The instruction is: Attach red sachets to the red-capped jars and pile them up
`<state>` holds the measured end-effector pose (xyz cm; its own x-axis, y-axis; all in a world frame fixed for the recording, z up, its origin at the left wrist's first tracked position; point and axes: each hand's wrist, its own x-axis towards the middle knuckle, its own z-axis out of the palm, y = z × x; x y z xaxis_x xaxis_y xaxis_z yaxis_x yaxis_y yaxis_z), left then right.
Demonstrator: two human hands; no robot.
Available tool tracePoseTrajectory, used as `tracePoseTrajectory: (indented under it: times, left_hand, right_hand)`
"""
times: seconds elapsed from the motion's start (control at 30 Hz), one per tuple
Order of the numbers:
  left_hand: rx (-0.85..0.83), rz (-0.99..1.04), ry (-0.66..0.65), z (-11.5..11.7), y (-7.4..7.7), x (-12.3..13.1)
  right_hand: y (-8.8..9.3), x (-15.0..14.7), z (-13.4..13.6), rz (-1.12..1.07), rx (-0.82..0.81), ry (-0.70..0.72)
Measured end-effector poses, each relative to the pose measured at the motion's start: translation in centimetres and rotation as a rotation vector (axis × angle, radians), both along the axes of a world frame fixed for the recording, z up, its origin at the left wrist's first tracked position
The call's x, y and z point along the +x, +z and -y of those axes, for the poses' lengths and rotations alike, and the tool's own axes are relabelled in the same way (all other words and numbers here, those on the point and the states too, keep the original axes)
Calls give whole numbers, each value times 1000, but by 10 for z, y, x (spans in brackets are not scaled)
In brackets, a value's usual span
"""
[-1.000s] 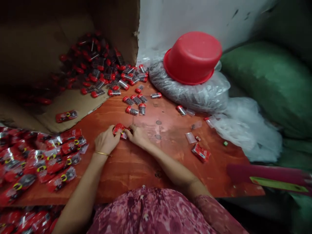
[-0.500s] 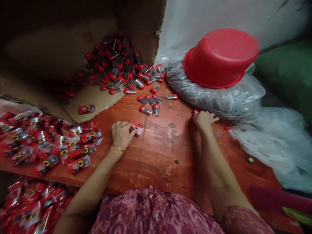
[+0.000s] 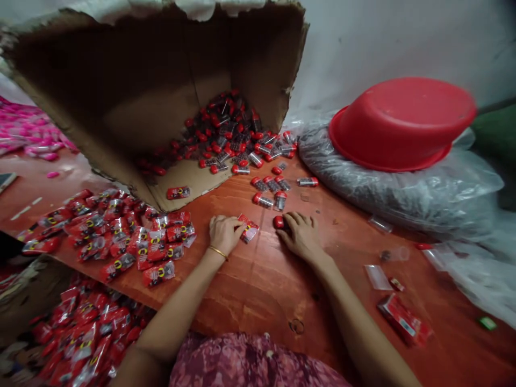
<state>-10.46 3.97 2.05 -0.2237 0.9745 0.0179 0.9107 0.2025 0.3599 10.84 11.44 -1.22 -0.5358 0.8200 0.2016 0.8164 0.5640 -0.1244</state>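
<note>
My left hand rests on the table, its thumb and fingers closed on the edge of a small red printed plastic packet. Just across from it, my right hand grips a small red-capped bottle; only the red cap shows, pointing towards the packet, and the rest is under my fingers. Beyond both hands lie several loose clear bottles with red caps and dark contents. To the left of my left hand, filled red packets are spread in a heap.
A cardboard box on its side spills a pile of red-capped bottles. An upturned red basin sits on a bulging clear plastic bag. A small red carton lies at right. More packets are below the table's left edge.
My right hand has come left from beside the plastic bag, carrying the red-capped bottle close to the packet. My left hand still holds the packet. The view has shifted, showing more at left.
</note>
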Motion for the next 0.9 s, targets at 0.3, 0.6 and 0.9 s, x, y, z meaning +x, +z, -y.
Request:
tracePoseTrajectory:
  times: [0.3,0.6,0.9]
  left_hand:
    - [58,51,35,2,1,4]
    - [142,93,51,1,-7,1]
    - [414,211,46,21,19,23]
  right_hand:
    - [7,-14,12,-42,-36,-112]
    - [29,-22,34,-287,-57,-53]
    - [29,-69,49,-1125,-695,-30]
